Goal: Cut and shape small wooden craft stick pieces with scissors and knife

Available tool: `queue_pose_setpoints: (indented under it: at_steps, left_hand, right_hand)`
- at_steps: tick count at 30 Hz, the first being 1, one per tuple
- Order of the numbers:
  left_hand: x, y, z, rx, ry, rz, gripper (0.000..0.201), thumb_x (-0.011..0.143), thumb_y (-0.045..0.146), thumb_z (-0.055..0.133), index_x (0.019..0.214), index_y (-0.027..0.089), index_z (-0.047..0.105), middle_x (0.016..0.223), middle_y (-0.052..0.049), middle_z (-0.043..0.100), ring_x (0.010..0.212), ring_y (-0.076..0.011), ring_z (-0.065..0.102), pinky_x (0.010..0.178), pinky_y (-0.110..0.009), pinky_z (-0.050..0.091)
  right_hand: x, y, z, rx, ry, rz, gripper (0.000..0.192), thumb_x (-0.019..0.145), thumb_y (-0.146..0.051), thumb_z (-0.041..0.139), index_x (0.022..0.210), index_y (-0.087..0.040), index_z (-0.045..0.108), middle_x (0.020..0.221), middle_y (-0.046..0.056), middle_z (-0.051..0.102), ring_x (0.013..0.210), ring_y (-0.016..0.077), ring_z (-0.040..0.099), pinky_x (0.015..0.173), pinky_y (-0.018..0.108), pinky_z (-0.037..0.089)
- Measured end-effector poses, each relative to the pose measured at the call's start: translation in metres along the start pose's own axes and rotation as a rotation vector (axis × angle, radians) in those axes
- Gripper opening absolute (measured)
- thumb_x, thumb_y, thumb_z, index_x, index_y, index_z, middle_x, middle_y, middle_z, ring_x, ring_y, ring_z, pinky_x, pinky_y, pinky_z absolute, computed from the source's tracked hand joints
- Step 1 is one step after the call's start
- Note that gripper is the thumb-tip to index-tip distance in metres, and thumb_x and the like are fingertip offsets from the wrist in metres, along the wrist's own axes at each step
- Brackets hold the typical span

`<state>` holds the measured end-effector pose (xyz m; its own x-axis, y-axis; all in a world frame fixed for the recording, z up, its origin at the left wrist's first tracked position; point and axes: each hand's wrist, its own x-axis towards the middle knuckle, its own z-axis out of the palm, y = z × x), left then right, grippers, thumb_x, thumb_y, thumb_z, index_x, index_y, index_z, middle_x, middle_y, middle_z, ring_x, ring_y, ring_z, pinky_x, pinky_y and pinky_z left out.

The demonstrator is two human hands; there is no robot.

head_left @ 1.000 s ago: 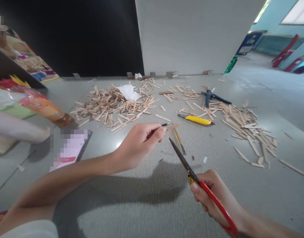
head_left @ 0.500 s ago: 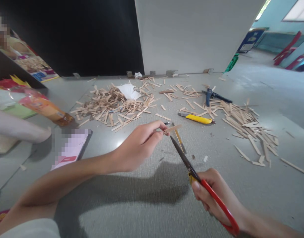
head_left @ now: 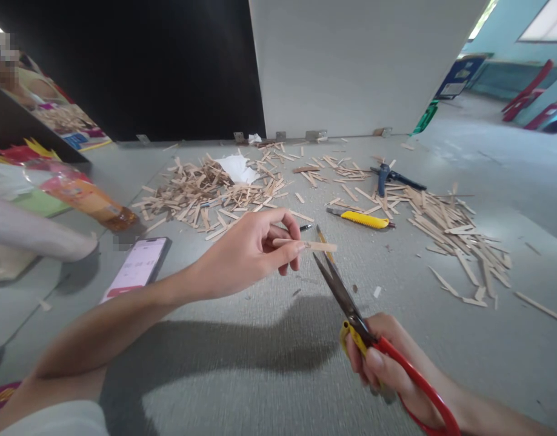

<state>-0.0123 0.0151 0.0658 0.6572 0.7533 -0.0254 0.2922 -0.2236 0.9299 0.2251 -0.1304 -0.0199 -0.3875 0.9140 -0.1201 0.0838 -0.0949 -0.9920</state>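
Head view: left hand (head_left: 246, 254) pinches a short wooden stick (head_left: 312, 246) between thumb and fingertips, held level above the grey floor (head_left: 260, 375), its free end poking out to the right. A pen (head_left: 305, 227) also sits in that hand, tip showing just behind the stick. Right hand (head_left: 391, 369) is closed through the red and yellow handles of the scissors (head_left: 346, 300); blades slightly parted, tips just below the stick's free end, whether they touch it I cannot tell.

Taking the scissors as landmark: a pencil (head_left: 322, 239) lies on the floor just beyond the blade tips. Yellow utility knife (head_left: 360, 218) further beyond, a bit right. Blue-handled pliers (head_left: 390, 177) farther back still. Big pile of wooden sticks (head_left: 205, 194) far beyond and left of the scissors, with white paper (head_left: 236, 168) on it; a second scatter of sticks (head_left: 451, 227) to the right of them. Phone (head_left: 137, 266) lies flat well left of the scissors, screen up. Orange bottle (head_left: 90, 200) on its side further left, near another person's sleeve (head_left: 33, 233) at the left edge.
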Motion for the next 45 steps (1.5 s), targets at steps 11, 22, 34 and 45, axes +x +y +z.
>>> queue_pose_setpoints:
  at_steps: [11,22,34,45]
  left_hand:
    - [0.003,-0.004,0.000,-0.146,0.077,0.016,0.019,0.108,0.027,0.062,0.092,0.020,0.056,0.103,-0.010,0.085,0.081,-0.0152,0.077,0.076,-0.027,0.062]
    - [-0.004,-0.010,0.016,-0.168,0.021,0.067,0.016,0.110,0.024,0.054,0.125,0.021,0.053,0.090,0.002,0.055,0.066,-0.0126,0.066,0.051,-0.022,0.061]
    - [-0.021,-0.004,0.023,-0.064,0.088,0.119,0.045,0.104,0.020,0.067,0.146,0.026,0.052,0.131,-0.011,0.073,0.077,-0.0114,0.071,0.075,-0.024,0.063]
    - [-0.029,-0.008,0.032,0.238,0.246,0.236,0.048,0.100,0.020,0.072,0.146,0.028,0.064,0.128,-0.006,0.080,0.075,-0.0133,0.077,0.078,-0.025,0.065]
  right_hand:
    - [-0.003,0.007,-0.002,-0.014,0.035,0.069,0.069,0.096,-0.089,0.048,0.073,-0.025,0.046,0.061,-0.007,0.037,0.051,0.0095,0.030,0.046,0.025,0.024]
    - [0.000,0.002,0.002,0.004,0.044,0.038,0.067,0.098,-0.087,0.050,0.072,-0.026,0.041,0.062,-0.009,0.029,0.053,0.0098,0.023,0.046,0.026,0.019]
    - [-0.001,0.003,0.000,-0.054,0.030,0.004,0.067,0.098,-0.084,0.051,0.067,-0.025,0.043,0.057,-0.006,0.033,0.049,0.0091,0.025,0.040,0.024,0.020]
    - [-0.008,0.002,0.001,-0.013,0.055,0.069,0.069,0.095,-0.087,0.055,0.066,-0.026,0.040,0.060,-0.007,0.029,0.047,0.0085,0.024,0.039,0.025,0.018]
